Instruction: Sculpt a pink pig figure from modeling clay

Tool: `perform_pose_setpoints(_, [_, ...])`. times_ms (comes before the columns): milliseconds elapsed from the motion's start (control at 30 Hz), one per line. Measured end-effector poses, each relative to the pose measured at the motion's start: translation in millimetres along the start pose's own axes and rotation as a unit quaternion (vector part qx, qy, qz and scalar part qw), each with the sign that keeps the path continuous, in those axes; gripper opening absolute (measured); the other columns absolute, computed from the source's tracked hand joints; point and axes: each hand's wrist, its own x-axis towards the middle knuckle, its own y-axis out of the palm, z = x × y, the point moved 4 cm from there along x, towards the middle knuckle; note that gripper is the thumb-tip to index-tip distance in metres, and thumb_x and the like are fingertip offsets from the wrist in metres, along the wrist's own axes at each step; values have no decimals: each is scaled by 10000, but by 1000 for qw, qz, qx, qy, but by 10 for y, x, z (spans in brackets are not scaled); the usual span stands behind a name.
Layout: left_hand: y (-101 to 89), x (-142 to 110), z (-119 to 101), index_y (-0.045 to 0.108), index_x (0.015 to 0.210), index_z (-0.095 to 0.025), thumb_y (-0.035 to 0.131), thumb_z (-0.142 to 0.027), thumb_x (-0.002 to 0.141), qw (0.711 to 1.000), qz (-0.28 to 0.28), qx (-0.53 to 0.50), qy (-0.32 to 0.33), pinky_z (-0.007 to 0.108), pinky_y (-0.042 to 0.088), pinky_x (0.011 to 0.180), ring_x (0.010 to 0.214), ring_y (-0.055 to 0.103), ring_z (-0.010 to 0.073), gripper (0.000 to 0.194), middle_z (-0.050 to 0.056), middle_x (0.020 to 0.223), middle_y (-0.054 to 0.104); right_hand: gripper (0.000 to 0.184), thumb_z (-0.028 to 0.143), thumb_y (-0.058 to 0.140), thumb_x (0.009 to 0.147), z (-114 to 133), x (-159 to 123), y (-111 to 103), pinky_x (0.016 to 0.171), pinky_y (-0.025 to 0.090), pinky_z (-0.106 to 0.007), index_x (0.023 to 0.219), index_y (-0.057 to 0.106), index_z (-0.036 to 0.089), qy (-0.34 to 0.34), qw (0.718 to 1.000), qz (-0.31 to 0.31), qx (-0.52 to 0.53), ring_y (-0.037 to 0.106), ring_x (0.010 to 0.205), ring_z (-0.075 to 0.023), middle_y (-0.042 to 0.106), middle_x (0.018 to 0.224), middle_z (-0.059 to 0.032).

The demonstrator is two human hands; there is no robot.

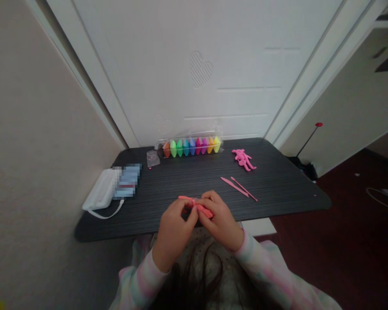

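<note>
Both of my hands meet over the near edge of the dark table. My left hand (177, 222) pinches one end of a coral-pink piece of modelling clay (205, 211), and my right hand (220, 217) grips the same piece from the other side. A thin end of the clay sticks out past the left fingers; the fingertips hide part of the rest. Beyond my right hand lie two pink modelling tools, a flat knife (234, 187) and a thin stick (244, 189). Farther back is a pink figure (243, 159) with limbs, lying on the table.
A clear pack of clay sticks (192, 147) in several colours lies along the table's back edge. A small crumpled clear wrapper (153, 158) is beside it. At the left are a white power bank (102, 188), its cable (108, 216) and a blurred-out blue item (127, 181).
</note>
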Motion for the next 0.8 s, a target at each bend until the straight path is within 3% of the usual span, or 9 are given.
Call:
perform_pose_setpoints(233, [25,-11,23,573,748,-177,476,-275,749,999,13,51,-13,274,429,639,660,575,146,138,11,733,634,230,106,476,747,-33,-5,41,734,421,-291,937,589,167,-8,1000,26,0,467,811,-151,478,830,-46])
perform_pose_setpoints(600, [11,-6,54,589,660,-177,475,-219,737,998,-5,63,-14,245,410,577,582,554,124,144,-2,648,629,208,85,481,731,-33,-7,51,731,416,-278,884,594,169,-7,1000,10,4,471,801,-146,474,813,-39])
perform_pose_setpoints(800, [-45,10,42,603,726,-172,474,-201,752,998,-3,12,61,263,436,650,690,556,135,134,21,734,632,145,187,515,765,-68,5,-8,739,410,-273,880,602,172,13,999,31,43,489,811,-140,491,826,-39])
